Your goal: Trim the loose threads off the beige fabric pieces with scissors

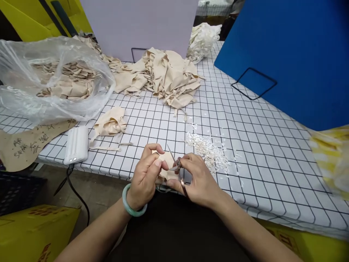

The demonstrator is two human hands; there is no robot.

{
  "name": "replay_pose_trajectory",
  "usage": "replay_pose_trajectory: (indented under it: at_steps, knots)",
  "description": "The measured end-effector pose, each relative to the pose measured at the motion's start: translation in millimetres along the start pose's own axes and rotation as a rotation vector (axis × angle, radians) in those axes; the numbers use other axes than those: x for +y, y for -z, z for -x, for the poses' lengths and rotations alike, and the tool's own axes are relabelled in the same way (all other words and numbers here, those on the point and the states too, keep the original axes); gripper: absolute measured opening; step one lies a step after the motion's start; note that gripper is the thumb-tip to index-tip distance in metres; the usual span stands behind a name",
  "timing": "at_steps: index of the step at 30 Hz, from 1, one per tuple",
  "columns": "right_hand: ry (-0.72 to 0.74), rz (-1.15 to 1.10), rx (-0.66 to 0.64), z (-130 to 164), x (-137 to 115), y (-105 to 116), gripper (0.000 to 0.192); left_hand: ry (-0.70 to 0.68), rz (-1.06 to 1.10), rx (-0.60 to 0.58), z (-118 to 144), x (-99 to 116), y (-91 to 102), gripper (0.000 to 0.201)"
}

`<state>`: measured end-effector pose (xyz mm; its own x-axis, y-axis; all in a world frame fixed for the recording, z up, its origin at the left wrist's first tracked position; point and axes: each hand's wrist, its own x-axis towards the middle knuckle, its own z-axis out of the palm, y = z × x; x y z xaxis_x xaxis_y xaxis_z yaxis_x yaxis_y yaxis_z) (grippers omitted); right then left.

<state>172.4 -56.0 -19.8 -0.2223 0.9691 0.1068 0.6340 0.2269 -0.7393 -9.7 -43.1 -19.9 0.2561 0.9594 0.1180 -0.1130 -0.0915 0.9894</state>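
Observation:
My left hand (149,169), with a green bangle at the wrist, pinches a small piece of beige fabric (168,160) close to the table's front edge. Small scissors (178,165) sit in my right hand (197,178), their blades parted and pointing left at the fabric. Part of the cloth is hidden behind my fingers. Just right of my right hand lies a scatter of tiny white clippings (209,151). Another beige fabric piece (110,123) rests on the table to the left, with thin strips (105,148) below it.
A heap of beige fabric pieces (171,74) is at the back, beside an open plastic bag (102,96) of more pieces. A white power bank (77,143) with a cable lies at the left edge near a marked brown pattern (24,149). Blue (300,54) and lilac boards (139,25) stand behind.

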Motion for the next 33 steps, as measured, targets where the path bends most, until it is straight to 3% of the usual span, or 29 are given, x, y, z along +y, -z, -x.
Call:
replay_pose_trajectory:
  at_steps: [8, 28, 33]
  knots:
    - [-0.012, 0.058, 0.000, 10, -1, -3, 0.054, -0.210, -0.296, -0.059, -4, -5, -7.9, 0.029]
    - [0.043, 0.024, 0.053, 9, -1, -3, 0.059, -0.226, -0.266, -0.123, -1, -11, -11.7, 0.036]
    - [-0.003, 0.067, 0.082, 15, 4, 0, 0.061, -0.242, -0.279, -0.152, -4, -13, -17.1, 0.033]
